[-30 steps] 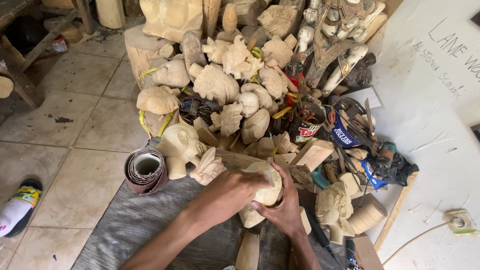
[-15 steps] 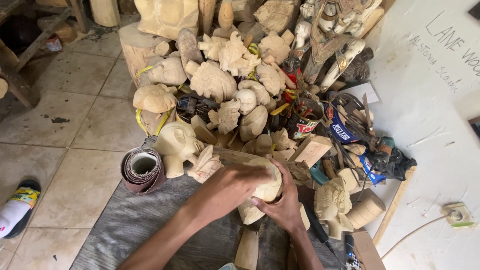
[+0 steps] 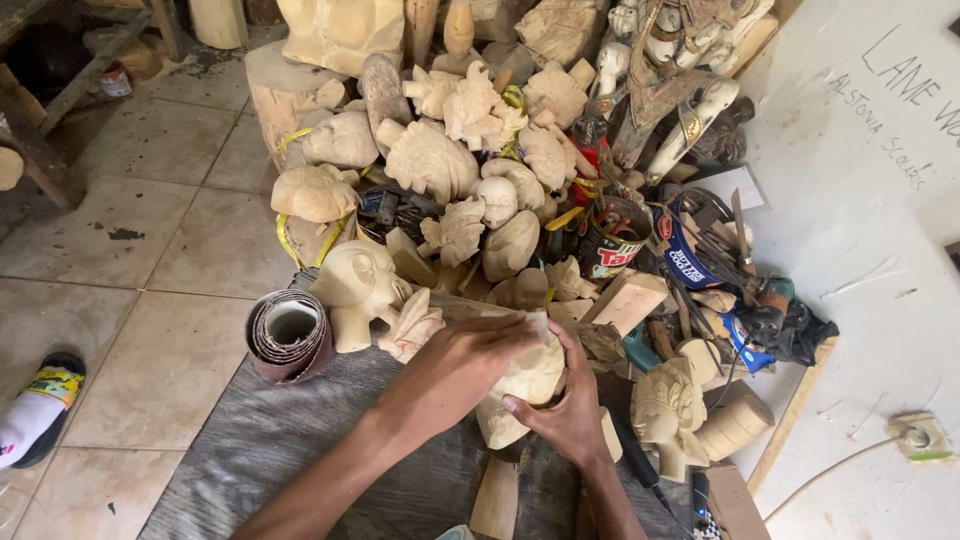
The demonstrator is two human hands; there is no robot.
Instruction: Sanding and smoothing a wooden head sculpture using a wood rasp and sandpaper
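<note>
Pale carved wooden figure (image 3: 530, 385) sits clamped between our hands over the grey table (image 3: 290, 450). Our right hand (image 3: 565, 405) cups it from below, fingers wrapped tight; our left hand (image 3: 470, 360) presses on top, fingers closed against it beside the brown sandpaper roll (image 3: 290, 335).

Sandpaper roll (image 3: 290, 335) left of carved head (image 3: 358, 288)

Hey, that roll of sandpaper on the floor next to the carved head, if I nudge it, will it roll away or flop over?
The sandpaper roll lies on its side, open end toward the camera, so a sideways push would probably roll it. Its outer layers look loose and uneven, so it likely wobbles rather than rolls straight. A hollow core suggests it is light and squashes under a firm grip. The carved head beside it may stop it.
</note>
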